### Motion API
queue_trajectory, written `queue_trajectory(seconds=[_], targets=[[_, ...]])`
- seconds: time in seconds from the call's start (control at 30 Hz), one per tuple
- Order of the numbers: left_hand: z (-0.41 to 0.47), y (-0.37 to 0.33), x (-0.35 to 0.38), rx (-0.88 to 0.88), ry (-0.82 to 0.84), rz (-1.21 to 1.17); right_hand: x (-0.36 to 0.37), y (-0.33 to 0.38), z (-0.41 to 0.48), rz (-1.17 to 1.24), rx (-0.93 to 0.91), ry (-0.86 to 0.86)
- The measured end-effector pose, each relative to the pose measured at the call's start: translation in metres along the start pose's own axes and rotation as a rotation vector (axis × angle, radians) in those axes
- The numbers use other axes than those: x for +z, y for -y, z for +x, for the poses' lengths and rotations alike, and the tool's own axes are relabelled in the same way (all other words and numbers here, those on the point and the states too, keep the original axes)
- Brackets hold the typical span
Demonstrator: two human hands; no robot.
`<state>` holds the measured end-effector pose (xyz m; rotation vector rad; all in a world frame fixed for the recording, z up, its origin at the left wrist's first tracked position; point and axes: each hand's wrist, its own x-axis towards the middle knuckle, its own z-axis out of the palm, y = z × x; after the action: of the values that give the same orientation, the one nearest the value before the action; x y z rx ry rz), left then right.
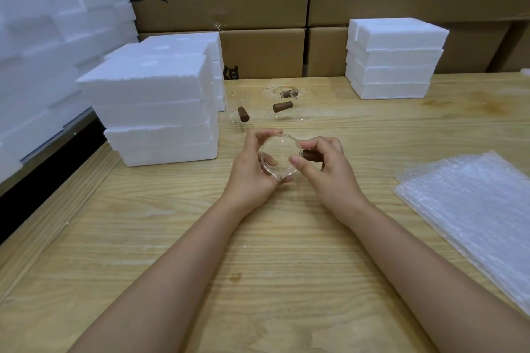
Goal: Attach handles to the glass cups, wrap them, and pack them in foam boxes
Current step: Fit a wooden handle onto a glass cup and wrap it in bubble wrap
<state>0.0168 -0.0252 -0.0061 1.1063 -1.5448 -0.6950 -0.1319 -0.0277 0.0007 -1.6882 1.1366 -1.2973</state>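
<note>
Two bare forearms are reaching up from the bottom of the frame across a pale wood-grain surface. At the centre, the left hand is cupping a clear round glass cup. Its fingers are curling round the cup's left side and underneath, and the open rim is facing the camera. The right hand is gripping a short brown cylindrical handle against the cup's right side, with the thumb lying across the rim. Whether the handle is already fixed on is unclear.

At the right edge, a stack of clear bubble-wrap sheets is lying flat on the surface. Left of the hands, a stack of white foam boxes is standing. Just beyond the hands, several loose glass cups and three loose brown handles are lying scattered together. In the upper right, a second, smaller foam-box stack is sitting on the surface. Brown cardboard cartons with black printing are filling the top of the frame. A tall wall of white foam blocks is rising in the upper left.
</note>
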Motion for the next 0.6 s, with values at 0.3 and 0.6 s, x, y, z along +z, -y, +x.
queue_trajectory(seconds=[0.3,0.6], targets=[[0.001,-0.001,0.002,0.04,0.004,0.07,0.014,0.003,0.005,-0.034,0.055,-0.26],[0.001,0.001,0.005,0.094,0.044,0.216,0.02,0.01,0.006,-0.202,0.291,-0.307]])
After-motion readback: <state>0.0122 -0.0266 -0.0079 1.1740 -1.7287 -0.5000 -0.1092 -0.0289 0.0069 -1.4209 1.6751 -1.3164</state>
